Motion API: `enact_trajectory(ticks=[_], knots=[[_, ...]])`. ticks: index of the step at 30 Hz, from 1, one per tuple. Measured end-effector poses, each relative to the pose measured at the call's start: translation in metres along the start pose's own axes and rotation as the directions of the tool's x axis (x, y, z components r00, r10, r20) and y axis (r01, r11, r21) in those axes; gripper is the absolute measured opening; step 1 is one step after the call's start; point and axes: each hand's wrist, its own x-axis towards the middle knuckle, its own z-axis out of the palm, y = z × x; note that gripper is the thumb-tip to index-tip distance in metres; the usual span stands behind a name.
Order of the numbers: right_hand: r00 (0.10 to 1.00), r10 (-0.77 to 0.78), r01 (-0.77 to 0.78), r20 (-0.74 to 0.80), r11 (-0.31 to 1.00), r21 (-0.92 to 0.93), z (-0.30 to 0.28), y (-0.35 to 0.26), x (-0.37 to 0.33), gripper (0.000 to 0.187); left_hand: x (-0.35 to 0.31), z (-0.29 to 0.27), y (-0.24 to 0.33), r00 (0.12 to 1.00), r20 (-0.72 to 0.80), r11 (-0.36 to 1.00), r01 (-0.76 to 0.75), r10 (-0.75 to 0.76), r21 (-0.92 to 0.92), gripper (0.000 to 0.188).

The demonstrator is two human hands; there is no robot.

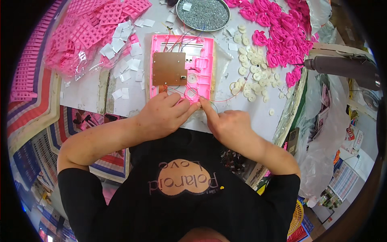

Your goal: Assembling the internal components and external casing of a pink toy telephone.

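A pink plastic casing [210,52] lies open on the worktable. Inside it are a brown circuit board [169,68], a small white wheel [192,78] and thin coloured wires. At its lower edge sits a pink ring-shaped part [191,94]. My left hand [166,112] is closed over that edge, beside the ring; its fingertips are mostly hidden, so what it pinches cannot be made out. My right hand [229,124] stretches its index finger to the ring's right side and touches there, the other fingers loosely curled. A red wire [229,98] trails right from the casing.
A round metal tray of screws [203,14] stands beyond the casing. Pink grid-like pieces [88,34] in clear plastic are heaped at left, near small white squares [121,32]. White wheels [254,60] and pink ring parts [282,28] lie right. A dark electric screwdriver [336,66] juts in.
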Motion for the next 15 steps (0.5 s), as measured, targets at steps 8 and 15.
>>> enact_trajectory(ticks=[8, 15], knots=[[0.922, 0.348, -0.317, -0.166, 0.929, 0.189, -0.019, 0.032, 0.149, 0.031, 0.005, 0.005, -0.008, 0.995, -0.092, 0.963, 0.002, -0.028, -0.268, 0.034], [0.940, 0.279, -0.218, -0.194, 0.933, 0.286, -0.010, 0.036, 0.166, 0.031, 0.014, -0.033, -0.067, 0.761, -0.267, 0.781, 0.459, -0.592, -0.423, 0.016]])
